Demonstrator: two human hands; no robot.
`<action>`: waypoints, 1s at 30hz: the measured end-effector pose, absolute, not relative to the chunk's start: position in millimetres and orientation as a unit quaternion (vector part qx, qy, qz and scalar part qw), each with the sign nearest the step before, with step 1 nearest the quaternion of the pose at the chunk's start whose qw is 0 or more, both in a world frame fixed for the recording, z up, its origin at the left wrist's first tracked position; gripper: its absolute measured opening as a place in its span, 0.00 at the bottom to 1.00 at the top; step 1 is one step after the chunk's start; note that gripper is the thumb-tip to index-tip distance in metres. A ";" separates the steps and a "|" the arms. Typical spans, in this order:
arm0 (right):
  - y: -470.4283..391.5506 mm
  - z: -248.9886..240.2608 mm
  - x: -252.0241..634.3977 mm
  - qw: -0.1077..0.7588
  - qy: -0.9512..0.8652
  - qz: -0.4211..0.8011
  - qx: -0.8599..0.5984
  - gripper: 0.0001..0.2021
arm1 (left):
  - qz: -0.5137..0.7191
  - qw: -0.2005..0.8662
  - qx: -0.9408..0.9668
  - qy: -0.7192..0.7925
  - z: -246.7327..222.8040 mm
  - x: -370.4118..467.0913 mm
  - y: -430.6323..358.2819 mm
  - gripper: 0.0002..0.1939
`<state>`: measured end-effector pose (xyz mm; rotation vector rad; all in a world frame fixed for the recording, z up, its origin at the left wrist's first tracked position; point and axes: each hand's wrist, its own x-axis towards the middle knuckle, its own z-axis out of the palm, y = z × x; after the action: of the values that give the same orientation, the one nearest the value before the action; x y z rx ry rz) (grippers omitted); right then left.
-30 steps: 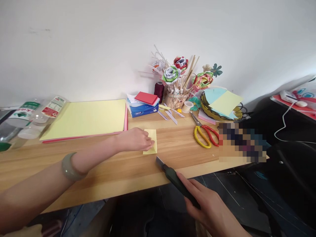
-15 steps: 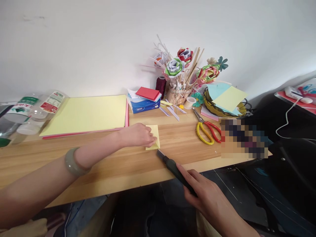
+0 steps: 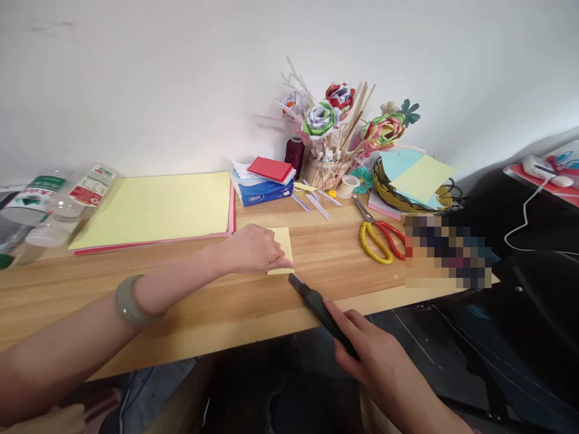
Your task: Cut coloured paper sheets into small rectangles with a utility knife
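Observation:
A small piece of yellow paper (image 3: 283, 241), which looks folded, lies on the wooden table (image 3: 217, 301). My left hand (image 3: 259, 248) presses on it, fingers curled, with one digit stretched along its near edge; the hand covers the paper's left part. A bangle circles my left wrist. My right hand (image 3: 366, 343) is wrapped round the dark handle of a utility knife (image 3: 319, 306). The knife's blade is out and its tip is right at the near right corner of the yellow paper; whether it touches cannot be made out.
Large yellow sheets (image 3: 158, 205) lie at left, beside plastic bottles (image 3: 85, 193). Behind stand a tissue pack (image 3: 265, 194) with red paper on it and a pot (image 3: 328, 172) of paper flowers. Scissors (image 3: 376, 238) and a basket (image 3: 384, 185) with coloured paper are at right.
My left hand has shifted slightly, and one digit now stretches out to the paper's near right corner. The knife stays almost in place near that corner.

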<state>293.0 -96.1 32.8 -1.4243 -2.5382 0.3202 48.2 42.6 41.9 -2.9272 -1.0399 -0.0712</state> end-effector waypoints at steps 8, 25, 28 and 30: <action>-96.6 29.4 287.8 0.079 -0.872 0.045 -0.481 0.25 | -0.018 0.017 -0.894 -0.448 20.9 69.2 39.7 0.21; -95.9 24.9 281.0 0.031 -0.865 -0.070 -0.496 0.22 | 0.040 -0.081 -0.897 -0.432 -1.7 54.5 38.6 0.35; -96.4 24.2 279.8 0.028 -0.863 -0.098 -0.494 0.22 | 0.038 -0.077 -0.898 -0.432 -2.7 54.4 38.3 0.34; -97.5 23.6 279.6 0.022 -0.862 -0.114 -0.493 0.22 | 0.037 -0.077 -0.897 -0.433 -3.1 54.4 38.3 0.34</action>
<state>279.6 -97.5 23.6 -1.5281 -2.6708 -0.3526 54.4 38.3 -3.1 -2.9651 -1.4314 0.1236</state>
